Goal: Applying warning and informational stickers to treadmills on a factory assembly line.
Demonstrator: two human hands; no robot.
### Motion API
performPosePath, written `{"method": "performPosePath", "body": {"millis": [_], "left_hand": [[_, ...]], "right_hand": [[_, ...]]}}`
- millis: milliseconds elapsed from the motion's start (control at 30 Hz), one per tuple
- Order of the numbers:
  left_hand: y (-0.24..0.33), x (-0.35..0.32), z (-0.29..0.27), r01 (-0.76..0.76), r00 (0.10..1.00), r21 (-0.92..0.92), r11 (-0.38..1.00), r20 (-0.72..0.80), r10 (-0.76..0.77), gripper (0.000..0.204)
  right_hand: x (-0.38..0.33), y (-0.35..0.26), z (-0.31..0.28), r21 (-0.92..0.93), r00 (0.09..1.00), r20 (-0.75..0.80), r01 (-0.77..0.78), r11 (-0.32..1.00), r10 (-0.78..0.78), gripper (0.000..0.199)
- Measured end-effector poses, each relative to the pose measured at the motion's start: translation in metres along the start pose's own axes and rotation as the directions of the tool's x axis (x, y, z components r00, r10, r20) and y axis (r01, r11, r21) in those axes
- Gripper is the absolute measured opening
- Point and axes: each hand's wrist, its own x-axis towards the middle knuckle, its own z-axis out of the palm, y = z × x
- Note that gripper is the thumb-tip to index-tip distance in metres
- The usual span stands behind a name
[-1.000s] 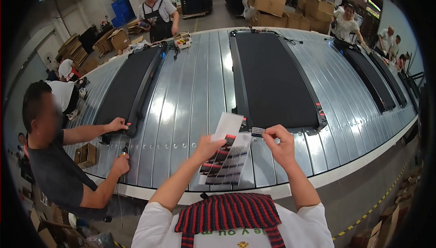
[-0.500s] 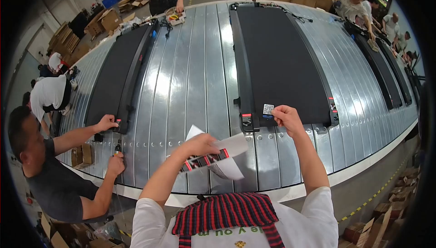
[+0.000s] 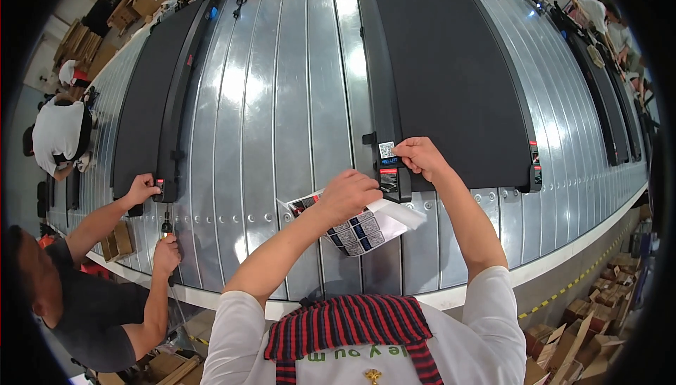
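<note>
My left hand (image 3: 350, 193) grips a white sheet of small printed stickers (image 3: 355, 228), held low over the metal conveyor (image 3: 296, 103). My right hand (image 3: 417, 155) presses a small white square sticker (image 3: 386, 150) onto the near side rail of a black treadmill (image 3: 443, 68), just above a red-and-black label (image 3: 389, 179) on the same rail. The two hands are close together at the treadmill's near left corner.
A second black treadmill (image 3: 151, 103) lies to the left, where a person in a dark shirt (image 3: 91, 300) holds its end and a tool (image 3: 167, 228). More treadmills (image 3: 598, 82) and people stand at the right. Cardboard boxes (image 3: 584, 321) lie on the floor.
My right hand has settled on the rail with the white sticker now stuck there. My left hand and the sticker sheet moved right, closer to the treadmill corner. My head has leaned in.
</note>
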Motion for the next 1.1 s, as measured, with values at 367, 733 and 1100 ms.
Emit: {"method": "performPosePath", "body": {"millis": [367, 733, 1100], "left_hand": [[0.031, -0.004, 0.002, -0.246, 0.962, -0.144, 0.958, -0.161, 0.222, 0.018], [-0.004, -0.165, -0.063, 0.720, 0.411, -0.076, 0.690, 0.848, -0.336, 0.029], [-0.021, -0.181, -0.067, 0.518, 0.657, 0.016, 0.855, 0.633, -0.410, 0.017]], "right_hand": [[0.003, 0.002, 0.007, -0.027, 0.998, -0.067, -0.016, 0.999, 0.015, 0.011], [-0.001, 0.004, 0.003, -0.040, 0.999, 0.042, 0.029, 0.999, -0.027, 0.010], [0.000, 0.004, 0.007, -0.034, 0.999, -0.034, 0.027, 0.999, -0.028, 0.008]]}}
